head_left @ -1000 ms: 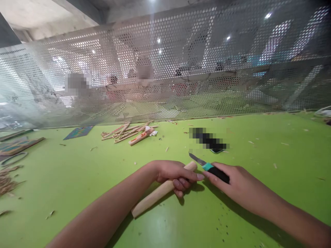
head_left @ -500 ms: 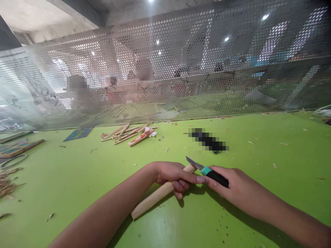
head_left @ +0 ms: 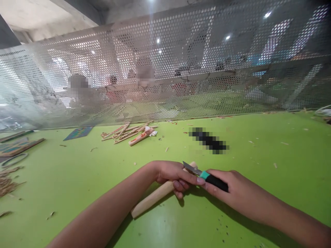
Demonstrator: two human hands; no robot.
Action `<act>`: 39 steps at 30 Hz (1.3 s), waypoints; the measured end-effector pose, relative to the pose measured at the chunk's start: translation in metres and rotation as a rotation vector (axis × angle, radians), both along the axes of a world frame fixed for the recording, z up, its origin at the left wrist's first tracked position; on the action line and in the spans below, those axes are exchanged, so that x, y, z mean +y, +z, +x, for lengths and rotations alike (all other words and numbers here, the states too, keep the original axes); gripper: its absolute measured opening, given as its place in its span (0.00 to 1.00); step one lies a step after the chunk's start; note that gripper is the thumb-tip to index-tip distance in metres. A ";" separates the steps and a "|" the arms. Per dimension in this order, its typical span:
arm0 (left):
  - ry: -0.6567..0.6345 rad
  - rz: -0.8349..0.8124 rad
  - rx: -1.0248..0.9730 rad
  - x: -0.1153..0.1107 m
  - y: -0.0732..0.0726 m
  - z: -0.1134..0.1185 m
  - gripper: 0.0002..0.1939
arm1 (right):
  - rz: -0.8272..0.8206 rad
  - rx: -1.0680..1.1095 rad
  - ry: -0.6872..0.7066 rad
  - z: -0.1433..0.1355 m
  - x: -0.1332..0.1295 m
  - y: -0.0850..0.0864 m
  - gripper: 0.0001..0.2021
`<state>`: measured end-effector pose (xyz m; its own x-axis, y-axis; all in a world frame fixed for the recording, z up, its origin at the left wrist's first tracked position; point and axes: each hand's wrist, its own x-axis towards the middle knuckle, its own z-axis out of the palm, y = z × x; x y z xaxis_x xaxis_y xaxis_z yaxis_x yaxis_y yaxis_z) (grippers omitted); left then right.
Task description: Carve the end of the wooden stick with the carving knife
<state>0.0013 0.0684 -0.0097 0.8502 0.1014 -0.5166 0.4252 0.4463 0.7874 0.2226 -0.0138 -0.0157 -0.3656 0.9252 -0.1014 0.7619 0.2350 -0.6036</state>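
My left hand (head_left: pixel 176 177) is closed around a pale wooden stick (head_left: pixel 152 199), which slants from its near end at lower left to its far end at upper right. In my right hand (head_left: pixel 224 186) is a utility knife (head_left: pixel 216 182) with a black and teal handle. Its bare blade lies across the stick's far end, pointing up and to the left. The left thumb touches the knife near its teal collar, close to the right thumb. My left fingers hide the stick's middle.
Several carved sticks (head_left: pixel 126 133) and a red-stained wood piece (head_left: pixel 141 136) lie at the back. A blurred black object (head_left: pixel 209 140) is beyond my hands. Painted boards (head_left: pixel 20 148) and wood shavings (head_left: pixel 9 184) sit at left. A perforated metal screen (head_left: pixel 165 96) borders the green table, with people behind it.
The knife blade has moved slightly down and to the left over the stick's far end. My left hand keeps its grip in nearly the same place.
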 end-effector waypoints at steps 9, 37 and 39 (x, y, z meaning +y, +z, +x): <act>0.026 0.017 -0.002 -0.001 -0.003 0.000 0.25 | 0.097 -0.073 -0.011 -0.004 0.000 0.004 0.15; 0.139 0.059 0.115 -0.006 -0.003 0.007 0.31 | 0.137 -0.083 -0.132 0.004 0.008 -0.002 0.20; 0.131 0.046 0.108 -0.005 -0.004 0.007 0.31 | 0.121 -0.091 -0.133 0.004 0.008 -0.004 0.21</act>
